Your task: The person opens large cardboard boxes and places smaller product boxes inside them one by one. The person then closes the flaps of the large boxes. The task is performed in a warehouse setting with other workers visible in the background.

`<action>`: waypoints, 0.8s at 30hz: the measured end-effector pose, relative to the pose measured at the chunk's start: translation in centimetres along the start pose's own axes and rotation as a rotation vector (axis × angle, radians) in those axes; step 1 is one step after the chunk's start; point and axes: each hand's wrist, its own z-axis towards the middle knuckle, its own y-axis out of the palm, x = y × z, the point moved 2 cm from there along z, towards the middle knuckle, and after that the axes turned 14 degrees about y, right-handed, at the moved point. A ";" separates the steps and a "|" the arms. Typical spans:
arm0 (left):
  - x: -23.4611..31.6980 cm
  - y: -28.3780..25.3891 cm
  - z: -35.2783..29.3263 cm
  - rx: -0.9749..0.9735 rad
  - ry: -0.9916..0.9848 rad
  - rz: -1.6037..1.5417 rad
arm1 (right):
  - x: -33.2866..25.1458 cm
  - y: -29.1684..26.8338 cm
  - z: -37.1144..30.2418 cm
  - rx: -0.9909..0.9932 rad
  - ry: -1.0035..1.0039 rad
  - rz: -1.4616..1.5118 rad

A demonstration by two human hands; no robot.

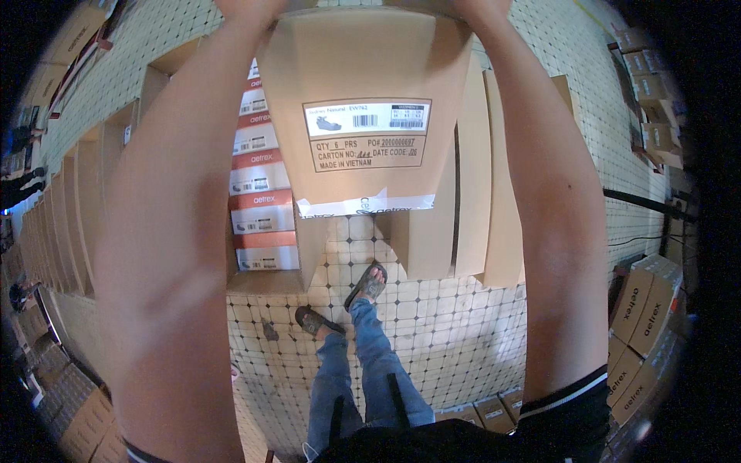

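The pale tiled floor with dark dots (463, 347) spreads under everything I see here, and a long row of open brown cardboard cartons (65, 208) runs along the left of the frame. Plain, tall brown cardboard boxes (431, 231) stand right of centre. Between them, at upper centre, is the sealed brown cardboard carton with a printed face (367, 85), its lower end over a narrow gap where floor shows. Just left of it, an open carton holds a stack of white-and-orange shoe boxes (262, 212). The left hand (251, 8) is at the carton's upper left corner and the right hand (484, 7) at its upper right; both are cut by the top edge, so I cannot tell how the fingers close. A level, even hold on both sides would serve best, I'd judge, with the carton clear of its neighbours and the grey sandals (368, 282) well back from beneath it. On its face sits a white label (368, 118); the shiny tape (367, 206) along the lower edge is better not pulled at.
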 end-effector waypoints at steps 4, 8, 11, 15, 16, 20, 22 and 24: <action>-0.9 1.6 1.9 -0.032 -0.019 0.025 | -0.4 1.9 2.3 0.006 0.010 -0.050; -1.5 1.9 2.2 -0.022 -0.036 0.010 | -0.4 2.4 2.5 0.030 -0.019 0.011; -1.6 1.9 2.4 -0.017 -0.026 0.029 | -0.7 2.1 2.4 0.014 -0.031 0.034; -1.7 1.7 2.3 0.039 -0.017 0.018 | -1.0 1.4 1.9 0.006 -0.010 0.030; -1.8 1.8 2.2 0.024 -0.027 0.010 | -1.0 1.3 1.7 0.009 -0.009 0.040; -1.9 2.1 1.6 -0.002 -0.062 -0.038 | -0.7 0.9 1.0 0.039 -0.036 0.108; -1.6 2.0 1.4 0.110 -0.021 -0.016 | -0.5 0.6 0.6 0.008 0.006 0.085; -1.1 1.6 1.0 0.237 0.058 0.011 | -0.5 0.1 0.0 -0.026 0.059 0.069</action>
